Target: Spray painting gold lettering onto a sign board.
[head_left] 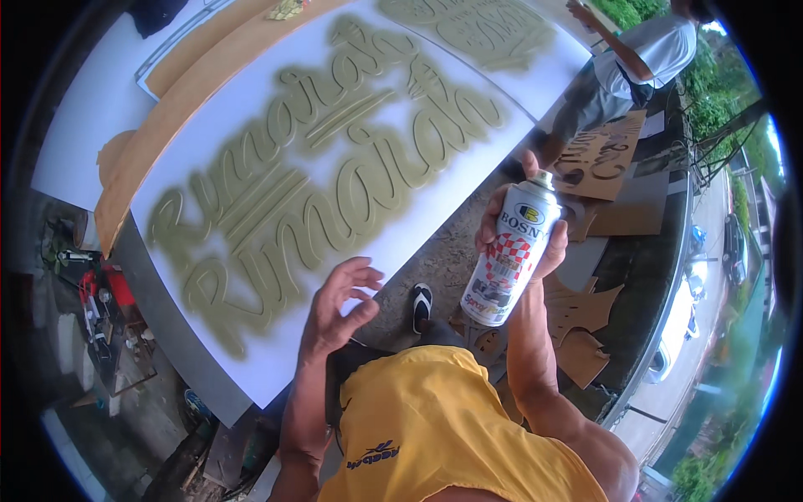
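Note:
My right hand point(554, 251) is wrapped round a spray paint can point(512, 251), white with a red checked pattern. The can is tilted a little, its nozzle end up, and one finger reaches up beside the nozzle. My left hand point(339, 303) holds nothing; its fingers are loosely bent and apart, over the near edge of a large white board point(266, 368). Gold-coloured script letters point(368, 180) lie across that board in two rows, with a gold-green haze of paint around them. Slim strips point(268, 201) in the same colour lie between the rows.
At the far end, another board carries more gold lettering point(481, 33). A person in a light shirt point(661, 54) stands at the far right. Brown cut-out sheets point(602, 159) lean beside a low wall. Tools and scraps point(104, 309) lie on the left; a road with vehicles runs at right.

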`<state>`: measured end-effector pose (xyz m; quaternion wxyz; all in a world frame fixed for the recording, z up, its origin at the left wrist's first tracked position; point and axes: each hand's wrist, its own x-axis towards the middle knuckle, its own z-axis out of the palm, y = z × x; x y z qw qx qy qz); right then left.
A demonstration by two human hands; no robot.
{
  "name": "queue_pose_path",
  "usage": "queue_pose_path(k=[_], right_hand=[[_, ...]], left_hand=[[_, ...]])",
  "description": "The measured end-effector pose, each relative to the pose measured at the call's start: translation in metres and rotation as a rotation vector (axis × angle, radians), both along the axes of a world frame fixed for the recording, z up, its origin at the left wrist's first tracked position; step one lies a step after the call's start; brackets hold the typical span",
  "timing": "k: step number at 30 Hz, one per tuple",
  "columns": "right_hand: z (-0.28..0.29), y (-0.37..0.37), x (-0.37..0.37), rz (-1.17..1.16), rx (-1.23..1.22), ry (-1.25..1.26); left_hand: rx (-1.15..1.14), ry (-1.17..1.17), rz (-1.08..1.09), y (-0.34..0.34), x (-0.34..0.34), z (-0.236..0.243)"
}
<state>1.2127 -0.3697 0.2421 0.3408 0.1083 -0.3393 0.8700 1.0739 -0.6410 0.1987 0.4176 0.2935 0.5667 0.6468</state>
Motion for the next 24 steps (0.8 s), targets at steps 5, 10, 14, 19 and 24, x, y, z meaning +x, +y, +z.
queue_pose_path(k=[5, 10, 14, 19, 24], right_hand=[[0.002, 0.029, -0.03, 0.077, 0.008, -0.041], [0.014, 0.022, -0.071, 0.127, 0.094, -0.221], [0.014, 0.039, -0.111, 0.192, 0.426, -0.296], [0.003, 0.126, -0.2, 0.174, 0.716, -0.45], [-0.025, 0.217, -0.335, 0.02, 1.065, -0.683]], left_hand=[[0.093, -0.104, -0.159, 0.107, 0.046, 0.032], [0.028, -0.102, -0.094, 0.132, 0.027, 0.046], [0.141, -0.02, 0.116, 0.132, -0.001, 0.031], [0.215, 0.023, 0.522, 0.113, -0.056, 0.031], [0.098, 0.226, 1.109, 0.049, -0.101, 0.014]])
